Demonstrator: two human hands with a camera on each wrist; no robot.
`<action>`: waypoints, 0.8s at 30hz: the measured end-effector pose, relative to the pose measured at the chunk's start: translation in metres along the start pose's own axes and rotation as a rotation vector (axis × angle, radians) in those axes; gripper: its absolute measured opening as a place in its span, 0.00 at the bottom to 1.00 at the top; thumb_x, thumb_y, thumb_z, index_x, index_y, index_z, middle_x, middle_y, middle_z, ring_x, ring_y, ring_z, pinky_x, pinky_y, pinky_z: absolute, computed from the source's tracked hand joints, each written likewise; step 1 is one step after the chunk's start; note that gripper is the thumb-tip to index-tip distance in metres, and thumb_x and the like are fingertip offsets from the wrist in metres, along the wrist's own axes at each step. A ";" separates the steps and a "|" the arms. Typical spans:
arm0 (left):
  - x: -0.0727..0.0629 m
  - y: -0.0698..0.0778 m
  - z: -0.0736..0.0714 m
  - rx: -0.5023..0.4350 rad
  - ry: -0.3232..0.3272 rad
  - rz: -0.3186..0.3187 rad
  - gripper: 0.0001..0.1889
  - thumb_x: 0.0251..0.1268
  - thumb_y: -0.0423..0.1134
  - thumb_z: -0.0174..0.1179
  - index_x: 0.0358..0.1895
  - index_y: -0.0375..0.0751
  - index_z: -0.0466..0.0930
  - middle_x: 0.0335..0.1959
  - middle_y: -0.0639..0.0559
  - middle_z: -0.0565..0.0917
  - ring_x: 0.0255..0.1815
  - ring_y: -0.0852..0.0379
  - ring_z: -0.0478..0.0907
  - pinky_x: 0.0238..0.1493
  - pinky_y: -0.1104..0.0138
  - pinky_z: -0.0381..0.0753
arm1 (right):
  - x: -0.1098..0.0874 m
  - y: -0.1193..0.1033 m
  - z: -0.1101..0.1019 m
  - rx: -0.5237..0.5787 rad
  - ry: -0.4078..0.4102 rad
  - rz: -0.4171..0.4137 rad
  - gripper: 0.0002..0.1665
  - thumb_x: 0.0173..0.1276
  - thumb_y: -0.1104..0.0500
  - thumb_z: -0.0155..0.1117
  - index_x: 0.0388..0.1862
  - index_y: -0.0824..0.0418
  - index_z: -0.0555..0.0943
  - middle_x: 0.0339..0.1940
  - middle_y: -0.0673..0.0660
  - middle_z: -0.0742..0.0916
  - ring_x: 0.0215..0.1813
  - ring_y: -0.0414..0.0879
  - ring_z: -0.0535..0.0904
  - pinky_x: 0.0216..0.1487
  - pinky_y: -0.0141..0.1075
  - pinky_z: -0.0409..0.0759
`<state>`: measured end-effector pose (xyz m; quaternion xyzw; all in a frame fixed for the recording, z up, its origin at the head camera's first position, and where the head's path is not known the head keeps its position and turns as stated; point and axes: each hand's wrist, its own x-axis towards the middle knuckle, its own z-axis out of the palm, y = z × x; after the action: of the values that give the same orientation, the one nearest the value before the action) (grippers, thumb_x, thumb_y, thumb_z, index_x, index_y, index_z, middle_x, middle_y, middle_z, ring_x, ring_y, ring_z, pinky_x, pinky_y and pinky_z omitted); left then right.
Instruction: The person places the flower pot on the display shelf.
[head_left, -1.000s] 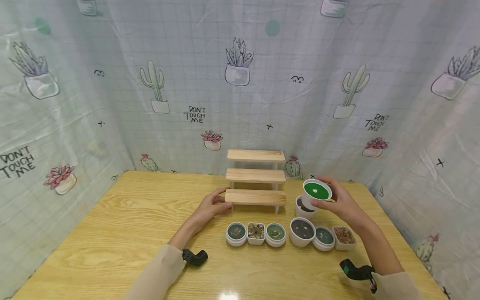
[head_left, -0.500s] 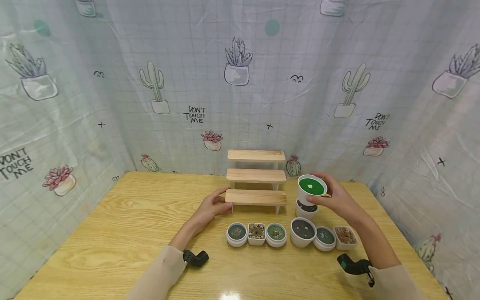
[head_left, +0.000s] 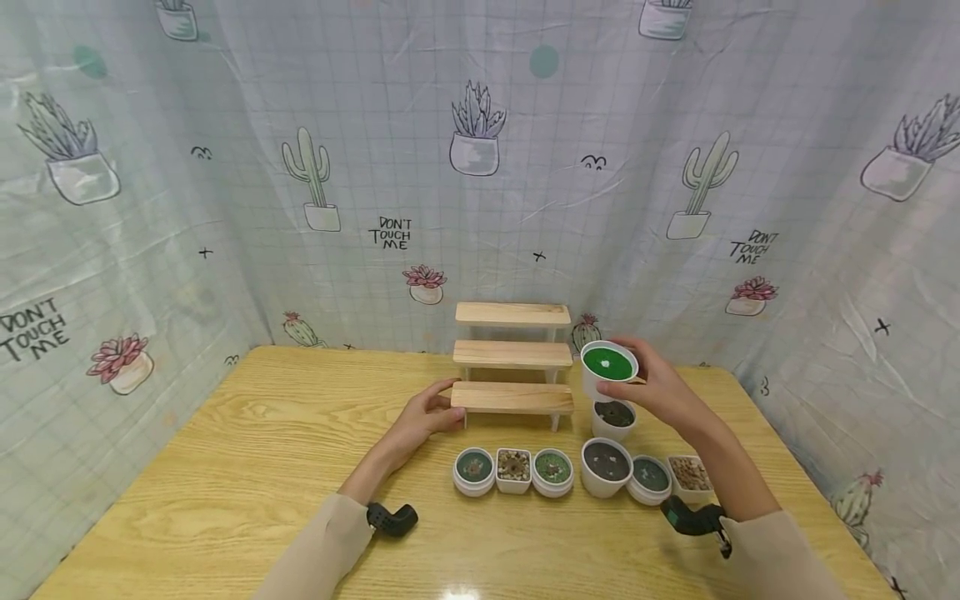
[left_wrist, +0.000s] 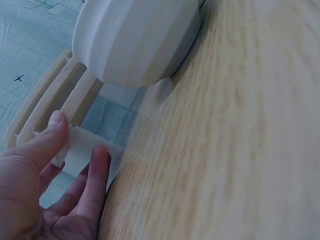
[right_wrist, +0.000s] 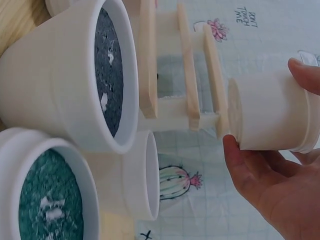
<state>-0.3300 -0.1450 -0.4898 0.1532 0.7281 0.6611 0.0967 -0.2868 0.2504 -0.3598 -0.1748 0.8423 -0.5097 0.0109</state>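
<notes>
My right hand (head_left: 658,389) grips a white round pot (head_left: 609,364) with a bright green filling, thumb on its near side. The pot is held in the air, to the right of a three-tier wooden shelf stand (head_left: 512,397); its plain white wall (right_wrist: 270,112) shows in the right wrist view. At the stand's lowest left end, my left hand (head_left: 425,416) holds on, the thumb on the board's end and the fingers by the white side support (left_wrist: 90,150). Below the raised pot stands another white pot (head_left: 613,419) with dark filling.
Along the front of the stand runs a row of white pots, among them a square pebble pot (head_left: 513,471), a taller dark-filled pot (head_left: 606,467) and a square brown-gravel pot (head_left: 691,477). A cactus-print curtain (head_left: 375,167) hangs behind the wooden table (head_left: 255,467).
My right hand has carried the green-filled pot leftward and slightly up, closer to the stand. My left hand stays at the stand's lower left end.
</notes>
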 end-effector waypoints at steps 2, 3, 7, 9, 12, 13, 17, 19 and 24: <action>0.000 0.000 0.000 -0.003 0.002 0.001 0.39 0.74 0.40 0.65 0.82 0.45 0.56 0.58 0.35 0.81 0.49 0.53 0.87 0.55 0.62 0.87 | 0.002 -0.001 0.002 0.002 0.003 -0.010 0.48 0.72 0.56 0.71 0.81 0.63 0.56 0.72 0.67 0.71 0.71 0.63 0.72 0.54 0.26 0.80; 0.000 0.001 0.000 -0.004 0.004 0.001 0.39 0.73 0.40 0.65 0.82 0.45 0.56 0.58 0.35 0.81 0.49 0.53 0.87 0.55 0.62 0.87 | 0.002 -0.001 0.002 0.007 0.005 -0.014 0.47 0.72 0.56 0.71 0.81 0.63 0.56 0.72 0.67 0.71 0.72 0.63 0.72 0.54 0.25 0.79; -0.001 0.002 0.001 -0.013 0.007 0.001 0.39 0.73 0.39 0.65 0.82 0.44 0.56 0.58 0.35 0.81 0.48 0.53 0.88 0.55 0.62 0.87 | 0.006 -0.003 0.006 0.020 0.012 -0.026 0.47 0.71 0.57 0.71 0.80 0.64 0.57 0.72 0.68 0.72 0.71 0.62 0.71 0.55 0.24 0.79; -0.002 0.002 0.001 -0.015 0.005 -0.001 0.39 0.74 0.39 0.65 0.82 0.43 0.56 0.57 0.35 0.81 0.48 0.53 0.88 0.56 0.62 0.87 | 0.008 -0.004 0.007 0.024 0.014 -0.029 0.46 0.71 0.57 0.71 0.80 0.65 0.57 0.72 0.68 0.72 0.71 0.62 0.72 0.55 0.24 0.78; -0.002 0.002 0.001 -0.016 0.002 -0.003 0.40 0.74 0.39 0.65 0.83 0.43 0.55 0.57 0.35 0.81 0.49 0.53 0.88 0.55 0.62 0.87 | 0.011 -0.007 0.009 0.021 0.015 -0.027 0.47 0.71 0.56 0.71 0.80 0.64 0.57 0.72 0.68 0.72 0.71 0.62 0.72 0.55 0.24 0.78; -0.002 0.002 0.001 -0.015 0.001 -0.003 0.40 0.74 0.39 0.65 0.83 0.43 0.55 0.57 0.35 0.81 0.49 0.53 0.88 0.55 0.63 0.88 | 0.012 -0.008 0.010 0.016 0.017 -0.026 0.47 0.71 0.56 0.71 0.80 0.64 0.57 0.72 0.68 0.72 0.71 0.62 0.72 0.55 0.24 0.78; -0.001 0.001 0.001 -0.015 0.002 -0.005 0.40 0.74 0.39 0.65 0.83 0.44 0.55 0.58 0.35 0.81 0.49 0.53 0.88 0.55 0.63 0.88 | 0.015 -0.010 0.011 0.008 0.016 -0.033 0.48 0.72 0.56 0.71 0.81 0.63 0.56 0.72 0.68 0.72 0.71 0.63 0.73 0.54 0.26 0.79; 0.000 0.001 0.001 -0.013 0.002 -0.005 0.40 0.74 0.39 0.65 0.83 0.44 0.55 0.57 0.35 0.82 0.49 0.53 0.88 0.55 0.62 0.88 | 0.017 -0.011 0.012 0.003 0.017 -0.038 0.48 0.71 0.56 0.71 0.81 0.63 0.56 0.72 0.68 0.73 0.70 0.63 0.73 0.54 0.26 0.79; 0.000 0.000 0.001 -0.006 0.000 -0.008 0.40 0.74 0.40 0.65 0.83 0.44 0.55 0.57 0.35 0.82 0.49 0.53 0.88 0.55 0.62 0.88 | 0.021 -0.015 0.015 -0.001 0.014 -0.045 0.48 0.71 0.55 0.72 0.81 0.64 0.56 0.74 0.67 0.71 0.71 0.62 0.72 0.55 0.26 0.79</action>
<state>-0.3297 -0.1445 -0.4901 0.1498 0.7268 0.6629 0.0999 -0.2994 0.2250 -0.3506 -0.1903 0.8385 -0.5106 -0.0065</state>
